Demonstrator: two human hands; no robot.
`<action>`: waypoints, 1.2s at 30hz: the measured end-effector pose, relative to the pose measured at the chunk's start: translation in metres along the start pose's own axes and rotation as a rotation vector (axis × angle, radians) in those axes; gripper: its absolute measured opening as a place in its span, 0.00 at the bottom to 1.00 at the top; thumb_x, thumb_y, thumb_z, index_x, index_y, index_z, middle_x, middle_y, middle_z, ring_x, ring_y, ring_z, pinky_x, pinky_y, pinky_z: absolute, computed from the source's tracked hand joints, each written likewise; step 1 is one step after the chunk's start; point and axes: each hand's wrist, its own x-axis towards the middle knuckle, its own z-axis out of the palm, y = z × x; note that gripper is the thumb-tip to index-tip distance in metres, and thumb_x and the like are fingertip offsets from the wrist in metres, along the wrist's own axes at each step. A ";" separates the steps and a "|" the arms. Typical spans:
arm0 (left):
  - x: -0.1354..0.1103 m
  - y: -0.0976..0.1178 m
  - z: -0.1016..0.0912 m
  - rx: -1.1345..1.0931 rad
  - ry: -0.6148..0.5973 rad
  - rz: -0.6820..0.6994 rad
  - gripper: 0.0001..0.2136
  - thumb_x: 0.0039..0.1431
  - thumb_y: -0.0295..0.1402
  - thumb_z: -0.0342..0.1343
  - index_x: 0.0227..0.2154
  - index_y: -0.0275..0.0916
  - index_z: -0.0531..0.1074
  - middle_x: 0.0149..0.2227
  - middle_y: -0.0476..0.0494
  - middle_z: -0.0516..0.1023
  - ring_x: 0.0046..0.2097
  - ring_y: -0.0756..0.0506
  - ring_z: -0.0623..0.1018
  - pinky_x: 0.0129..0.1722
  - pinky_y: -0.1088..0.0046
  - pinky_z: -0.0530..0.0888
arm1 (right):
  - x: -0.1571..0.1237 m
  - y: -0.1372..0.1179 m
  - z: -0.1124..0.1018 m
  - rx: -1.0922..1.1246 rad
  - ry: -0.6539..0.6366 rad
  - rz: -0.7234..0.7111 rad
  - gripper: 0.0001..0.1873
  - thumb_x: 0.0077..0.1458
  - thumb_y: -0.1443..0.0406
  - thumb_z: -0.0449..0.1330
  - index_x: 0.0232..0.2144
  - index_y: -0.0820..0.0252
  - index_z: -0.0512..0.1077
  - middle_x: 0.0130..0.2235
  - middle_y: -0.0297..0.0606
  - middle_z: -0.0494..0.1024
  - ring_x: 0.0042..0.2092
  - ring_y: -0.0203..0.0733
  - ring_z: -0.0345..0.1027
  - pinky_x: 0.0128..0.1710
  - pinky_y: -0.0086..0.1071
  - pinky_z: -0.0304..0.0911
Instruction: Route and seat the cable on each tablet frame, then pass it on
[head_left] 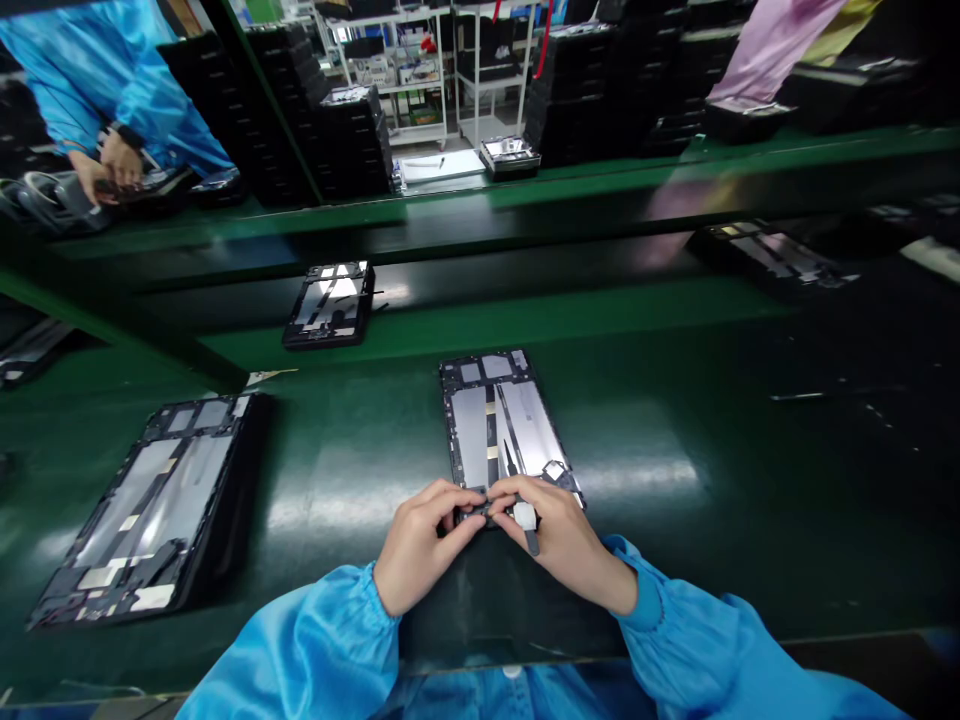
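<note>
An opened tablet (469, 420) lies on the green bench in front of me, its silver inner plates and a dark ribbon cable bare. My left hand (431, 535) is closed in a pinch at its near edge, and what is between the fingertips is too small to name. From the other side my right hand (559, 530) meets it, thumb and forefinger also pinched at that edge. Tucked in the right hand are dark tweezers (532, 541), with a pointed tip lying over the tablet and a white wrap near the other end. The fingers hide the tablet's near edge.
To the left sits a stack topped by another opened tablet (150, 500). Farther back is a third tablet (330, 305) on a sunken dark strip. A green post (150, 320) slants in at left. Across the bench, a co-worker's hands (112, 165) work beside tall black tray stacks (349, 145).
</note>
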 end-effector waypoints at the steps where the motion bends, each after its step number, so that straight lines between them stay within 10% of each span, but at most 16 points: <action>1: 0.000 -0.001 0.000 0.012 -0.007 0.008 0.07 0.64 0.33 0.56 0.41 0.42 0.77 0.35 0.48 0.75 0.29 0.52 0.71 0.30 0.77 0.69 | 0.000 0.000 0.000 -0.003 -0.005 0.001 0.07 0.59 0.70 0.59 0.39 0.56 0.72 0.35 0.36 0.81 0.38 0.44 0.75 0.39 0.35 0.69; 12: -0.006 0.002 0.007 0.271 -0.029 0.071 0.03 0.64 0.30 0.57 0.33 0.41 0.74 0.33 0.50 0.73 0.33 0.50 0.73 0.31 0.76 0.69 | -0.003 -0.001 0.000 -0.001 -0.058 0.028 0.13 0.57 0.74 0.59 0.43 0.55 0.70 0.34 0.34 0.80 0.41 0.46 0.73 0.42 0.38 0.66; 19: -0.023 -0.002 0.003 0.791 0.045 0.478 0.13 0.71 0.27 0.42 0.48 0.36 0.72 0.41 0.42 0.76 0.36 0.46 0.73 0.32 0.72 0.70 | -0.007 0.008 0.009 -0.033 -0.026 -0.089 0.18 0.57 0.77 0.56 0.47 0.55 0.69 0.35 0.36 0.79 0.39 0.46 0.71 0.40 0.39 0.65; 36: -0.023 -0.020 -0.008 0.842 -0.021 0.625 0.17 0.70 0.25 0.42 0.56 0.41 0.67 0.48 0.42 0.76 0.39 0.47 0.73 0.36 0.71 0.73 | -0.006 0.008 0.007 -0.034 -0.040 -0.047 0.17 0.60 0.74 0.56 0.49 0.54 0.70 0.35 0.36 0.79 0.40 0.46 0.73 0.41 0.40 0.69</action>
